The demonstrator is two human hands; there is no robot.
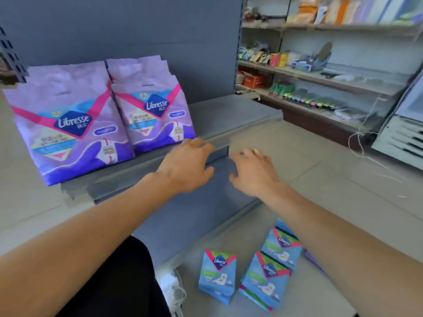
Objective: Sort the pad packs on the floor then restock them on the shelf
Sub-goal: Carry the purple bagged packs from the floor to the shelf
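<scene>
Both hands were empty. Left hand (187, 163) hovered over the front lip of the grey shelf (229, 115), fingers loosely spread and curved, tips at or near the edge; contact couldn't be judged, pic blurred. Right hand (254, 170) hung just beside it over the shelf front, fingers relaxed and slightly splayed, holding nothing.

Largest first: the shelf w/ its grey back panel (137, 28) filled most of the view. Its left part was stocked, its right part bare. Next, two rows of big purple pad packs (68, 120) stood upright on the shelf, leaning back a bit, w/ more packs behind each front one; the right-hand row (155, 110) stood just left of the left hand.

Smaller: blue pad packs on the floor (320, 202) near the person's knee. One lone blue pack (217, 275) stood apart. Beside it a front pack (265, 280) w/ another (282, 248) behind it, in a line; approx 3–4 blue ones visible, exact count unclear. A sliver of purple (313, 259) showed at the right of that line, prob. another pack, can't confirm.

Progress, as a judgement: purple packs looked sorted and shelved, so roughly halfway. Blue ones seemed grouped on the floor but not restocked yet. Left to do: lift the blue packs onto the bare stretch of shelf right of the purple rows, and deal w/ whatever that purple sliver was.
</scene>
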